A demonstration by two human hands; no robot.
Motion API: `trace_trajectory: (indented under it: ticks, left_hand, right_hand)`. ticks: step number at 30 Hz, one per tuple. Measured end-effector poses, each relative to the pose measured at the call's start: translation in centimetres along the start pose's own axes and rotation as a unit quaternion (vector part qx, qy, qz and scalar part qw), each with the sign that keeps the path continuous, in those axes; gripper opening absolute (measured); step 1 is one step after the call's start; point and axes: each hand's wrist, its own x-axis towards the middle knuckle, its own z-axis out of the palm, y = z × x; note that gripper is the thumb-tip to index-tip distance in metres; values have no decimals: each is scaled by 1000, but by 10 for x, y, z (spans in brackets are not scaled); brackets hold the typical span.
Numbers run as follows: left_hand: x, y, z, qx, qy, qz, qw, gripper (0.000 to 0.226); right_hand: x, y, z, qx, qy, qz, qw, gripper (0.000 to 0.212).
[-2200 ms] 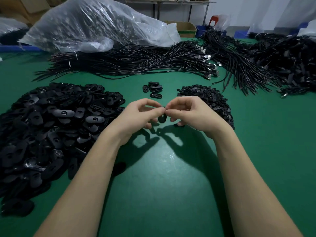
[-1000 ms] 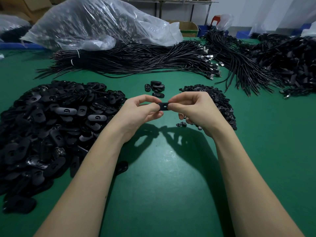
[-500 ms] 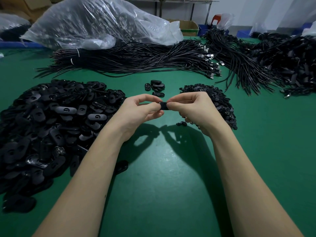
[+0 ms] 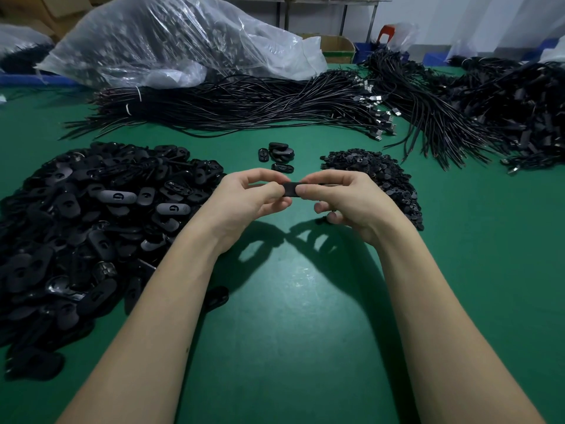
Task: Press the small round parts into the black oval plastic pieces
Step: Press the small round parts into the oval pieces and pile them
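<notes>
A black oval plastic piece [image 4: 290, 189] is held above the green table, pinched at its two ends. My left hand [image 4: 244, 203] grips its left end between thumb and fingers, and my right hand [image 4: 342, 200] grips its right end the same way. Most of the piece is hidden by the fingertips. A big heap of black oval pieces [image 4: 91, 215] lies to the left. Behind my right hand sits a smaller heap of small round parts [image 4: 367, 163]. A few oval pieces [image 4: 279, 154] lie grouped at the centre back.
Bundles of black cables [image 4: 244, 105] stretch across the back of the green table [image 4: 290, 316], with more cables [image 4: 504, 111] at the right. A large clear plastic bag [image 4: 171, 41] lies behind them. One oval piece [image 4: 218, 296] lies under my left forearm.
Both hands lifted the oval piece from low over the table and turned it level. Over the last second they have hardly moved, still pinching its two ends.
</notes>
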Motion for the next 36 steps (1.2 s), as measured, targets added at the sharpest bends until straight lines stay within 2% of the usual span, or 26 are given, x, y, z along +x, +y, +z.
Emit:
trace_trajectory:
  ticks: [4, 8, 17, 28, 36]
  left_hand:
    - [-2, 1, 2, 1, -2, -2, 1000, 11]
    - [-1, 2, 0, 0, 6, -1, 1000, 11]
    - [0, 1, -1, 21, 17, 9, 1000, 15]
    - [0, 1, -2, 13, 12, 13, 1000, 13]
    - [3, -4, -5, 33, 21, 28, 999, 10]
  right_hand:
    - [0, 0, 0, 7, -15, -18, 1000, 14]
    - [-1, -2, 0, 8, -34, -36, 999, 4]
    - [-2, -8, 6, -45, 15, -57, 997, 7]
    - [-4, -9, 7, -37, 5, -70, 997, 6]
    - [-4, -10, 12, -68, 36, -75, 994, 5]
